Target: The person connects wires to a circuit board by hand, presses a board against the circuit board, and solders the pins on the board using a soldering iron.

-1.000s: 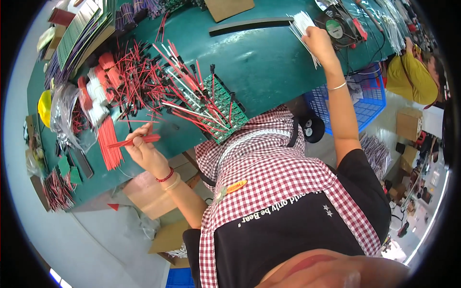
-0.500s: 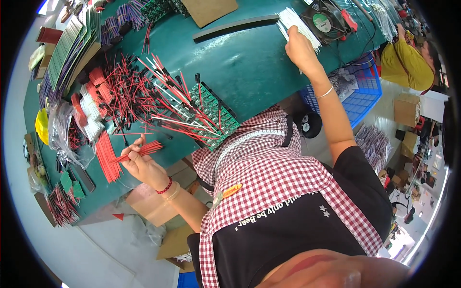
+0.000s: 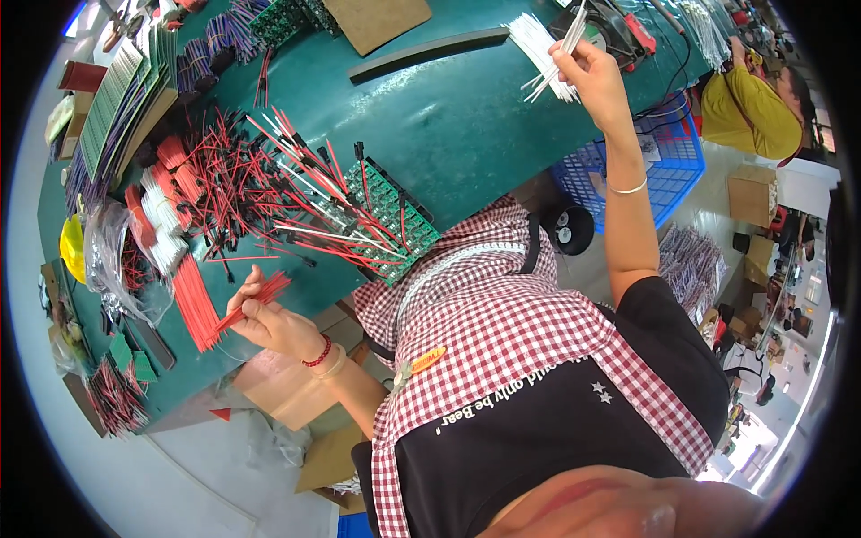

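My left hand (image 3: pixel 280 330) is closed round a small bundle of red wires (image 3: pixel 267 291), just off the near edge of the table. Beside it on the tabletop lies a larger bunch of red wires (image 3: pixel 195 305). At the far right, my right hand (image 3: pixel 599 88) pinches several white wires (image 3: pixel 569 43), lifted at a slant. Below them a pile of white wires (image 3: pixel 531 40) rests on the table. Between my hands, a green circuit board panel (image 3: pixel 381 202) lies at the table's near edge, with red and white wires standing up from it.
Tangled red wires with black connectors (image 3: pixel 238 170) heap on the left of the green table (image 3: pixel 448 134). A black bar (image 3: pixel 426 56) lies toward the back. Near my right hand are a black fan (image 3: pixel 619 36) and a blue basket (image 3: pixel 673 184). Another person in yellow (image 3: pixel 753 112) sits at right.
My right hand has lifted white wires off the pile and turned upward with them. The left hand keeps its red bundle, now tilted more steeply. The whole view has shifted slightly.
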`<state>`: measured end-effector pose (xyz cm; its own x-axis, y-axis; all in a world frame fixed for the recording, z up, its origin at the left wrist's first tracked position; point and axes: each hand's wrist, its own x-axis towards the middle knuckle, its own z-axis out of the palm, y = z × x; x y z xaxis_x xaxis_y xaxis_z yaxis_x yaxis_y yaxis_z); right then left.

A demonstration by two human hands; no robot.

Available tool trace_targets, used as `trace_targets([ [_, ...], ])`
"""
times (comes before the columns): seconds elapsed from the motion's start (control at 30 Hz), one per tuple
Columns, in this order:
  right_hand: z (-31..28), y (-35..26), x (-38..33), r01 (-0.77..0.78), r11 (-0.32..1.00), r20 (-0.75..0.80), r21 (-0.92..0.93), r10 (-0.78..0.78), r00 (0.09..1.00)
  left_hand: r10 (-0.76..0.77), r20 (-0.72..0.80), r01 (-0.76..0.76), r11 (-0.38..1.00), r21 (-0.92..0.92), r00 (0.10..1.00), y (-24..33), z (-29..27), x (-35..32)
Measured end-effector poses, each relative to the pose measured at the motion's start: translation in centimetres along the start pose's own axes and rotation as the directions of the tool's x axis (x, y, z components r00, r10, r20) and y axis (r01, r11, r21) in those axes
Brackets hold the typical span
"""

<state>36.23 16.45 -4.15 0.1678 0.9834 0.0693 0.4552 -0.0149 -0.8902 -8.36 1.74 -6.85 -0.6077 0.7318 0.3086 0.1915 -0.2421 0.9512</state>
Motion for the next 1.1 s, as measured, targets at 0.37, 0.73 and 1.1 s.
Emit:
trace_targets([
  [0.37,3.8,-0.2,-3.7,0.241,0.958,-0.068,-0.157,-0.254,0.965,-0.067,-0.073,0.074,0.992,0.102,0.995,1.3,0.2,-0.8],
  [0.73,5.5,1.4,-3.9,0.129,0.984,-0.036,-0.120,-0.134,0.990,-0.167,-0.106,0.181,0.973,0.145,0.980,0.9,0.2,-1.3],
  [1.1,6.0,-2.9,-4.1,0.105,0.942,0.139,0.319,-0.156,0.978,-0.062,0.332,0.176,0.930,-0.324,0.941,11.9,7.8,-2.6],
])
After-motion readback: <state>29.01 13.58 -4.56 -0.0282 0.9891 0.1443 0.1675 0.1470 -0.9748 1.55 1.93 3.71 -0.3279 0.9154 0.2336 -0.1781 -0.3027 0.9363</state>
